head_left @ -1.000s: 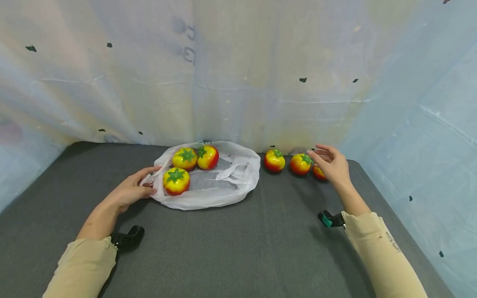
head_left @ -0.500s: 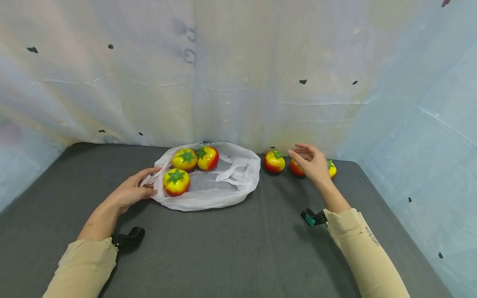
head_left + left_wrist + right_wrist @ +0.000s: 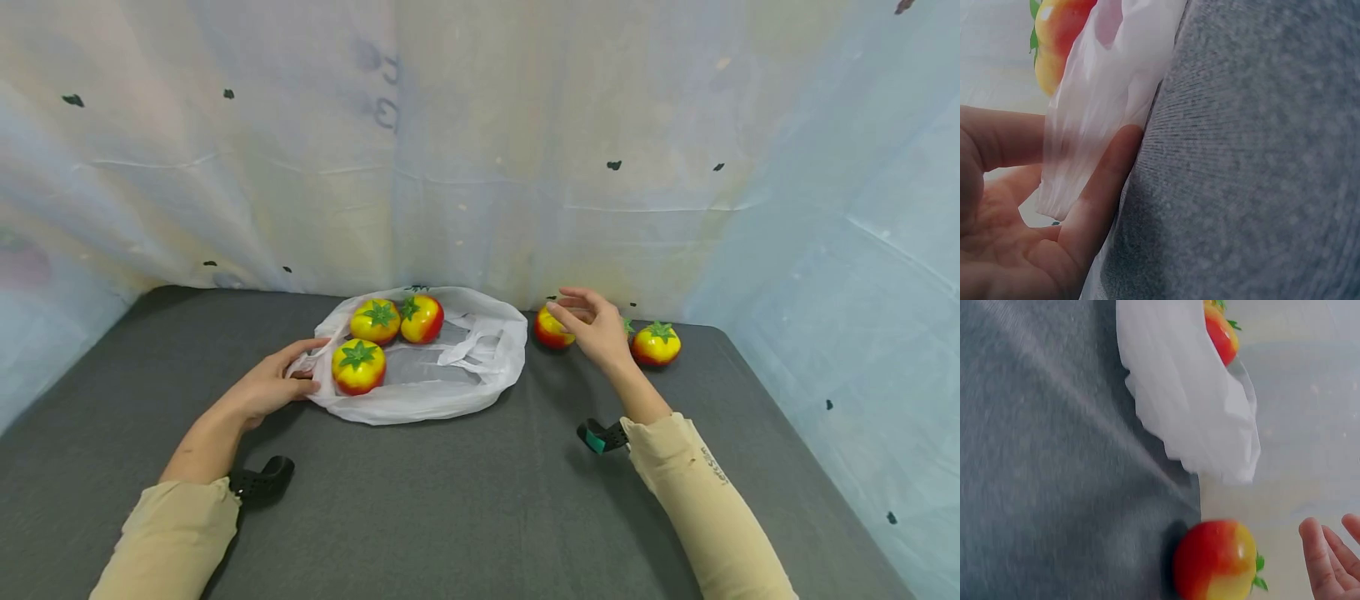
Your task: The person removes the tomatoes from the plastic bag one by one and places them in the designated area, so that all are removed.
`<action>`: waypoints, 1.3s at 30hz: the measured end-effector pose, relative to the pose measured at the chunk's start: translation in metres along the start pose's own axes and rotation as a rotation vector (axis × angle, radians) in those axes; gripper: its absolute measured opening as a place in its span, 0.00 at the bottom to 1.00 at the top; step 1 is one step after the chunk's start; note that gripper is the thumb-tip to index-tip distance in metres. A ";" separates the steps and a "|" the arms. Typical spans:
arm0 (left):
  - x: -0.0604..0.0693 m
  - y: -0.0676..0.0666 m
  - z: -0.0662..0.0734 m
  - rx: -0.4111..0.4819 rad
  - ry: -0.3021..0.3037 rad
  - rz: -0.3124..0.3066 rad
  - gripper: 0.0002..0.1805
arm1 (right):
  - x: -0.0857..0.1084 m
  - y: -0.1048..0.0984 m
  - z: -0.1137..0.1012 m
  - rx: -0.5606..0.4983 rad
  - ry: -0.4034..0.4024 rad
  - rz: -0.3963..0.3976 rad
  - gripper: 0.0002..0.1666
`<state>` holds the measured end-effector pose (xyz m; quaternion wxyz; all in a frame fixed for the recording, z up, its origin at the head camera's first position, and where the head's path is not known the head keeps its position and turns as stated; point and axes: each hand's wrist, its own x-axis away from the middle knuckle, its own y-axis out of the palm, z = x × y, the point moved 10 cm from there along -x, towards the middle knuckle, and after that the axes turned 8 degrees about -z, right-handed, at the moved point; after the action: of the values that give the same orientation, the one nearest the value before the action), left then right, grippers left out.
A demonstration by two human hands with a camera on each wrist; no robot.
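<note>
A white plastic bag [image 3: 412, 407] lies with its mouth spread wide, holding three red-yellow tomatoes, one of them at its left front [image 3: 358, 367]. My left hand [image 3: 258, 392] pinches the bag's left rim between thumb and fingers; the left wrist view shows the plastic [image 3: 1094, 119] between them. My right hand [image 3: 600, 333], fingers spread and slightly bent, hovers over the tomato [image 3: 551, 330] just right of the bag and partly covers it. In the right wrist view that tomato [image 3: 1215, 559] sits below the fingers [image 3: 1319, 556], apart from them.
Right of my right hand stands another tomato [image 3: 656, 343], with one more mostly hidden behind the hand. The dark grey table [image 3: 420, 517] ends at a pale plastic sheet [image 3: 480, 150] behind, and more sheeting hangs on both sides.
My right hand has moved left, from above the rightmost tomatoes to the one nearest the bag, uncovering the rightmost tomato. My left hand and the bag have stayed in place.
</note>
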<state>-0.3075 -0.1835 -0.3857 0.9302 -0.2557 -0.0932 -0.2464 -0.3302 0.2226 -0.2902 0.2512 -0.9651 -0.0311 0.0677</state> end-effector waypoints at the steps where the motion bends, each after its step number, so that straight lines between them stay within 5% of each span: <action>1: 0.000 0.000 0.000 0.000 -0.002 0.001 0.40 | -0.001 0.003 -0.001 -0.002 0.000 -0.006 0.33; 11: 0.000 0.001 -0.002 0.019 -0.042 -0.013 0.42 | -0.009 0.034 -0.013 -0.032 -0.022 -0.044 0.32; 28: -0.001 -0.001 -0.003 0.071 -0.021 -0.020 0.41 | -0.032 0.082 -0.033 -0.079 -0.063 -0.124 0.30; 39: 0.001 -0.004 -0.006 0.148 -0.005 -0.016 0.40 | -0.043 0.109 -0.036 -0.028 -0.006 -0.180 0.31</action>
<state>-0.3083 -0.1904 -0.3885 0.9443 -0.1861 -0.1156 -0.2455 -0.3646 0.1063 -0.3079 0.2425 -0.9616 -0.1194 0.0476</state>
